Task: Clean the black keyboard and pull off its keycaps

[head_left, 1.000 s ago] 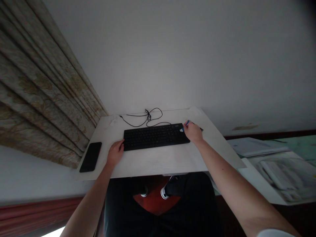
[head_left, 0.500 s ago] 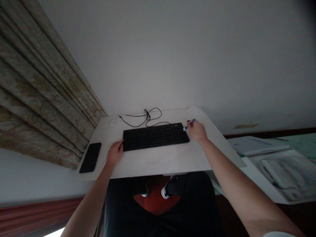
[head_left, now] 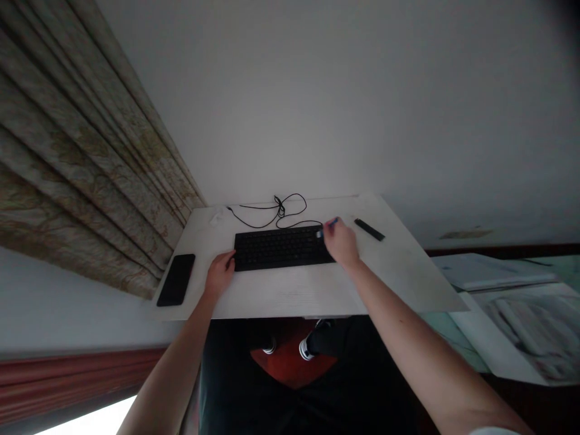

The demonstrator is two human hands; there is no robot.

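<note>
At nine o'clock on the keyboard (head_left: 276, 248), left hand (head_left: 220, 272) seemingly steadies it, grip unclear; at three, right hand (head_left: 341, 241) pinches a brush (head_left: 319, 234).

Got a blue-and-white brush-like tool (head_left: 319, 234) pinched in the right hand (head_left: 341, 241), over the right end of a long black keyboard (head_left: 278, 248). Touching its left edge with the left hand (head_left: 220, 273). Got a thin black cord (head_left: 281, 211) looped behind it on the whitish desk (head_left: 276, 296), plus a narrow black strip (head_left: 369, 229) off right.
</note>
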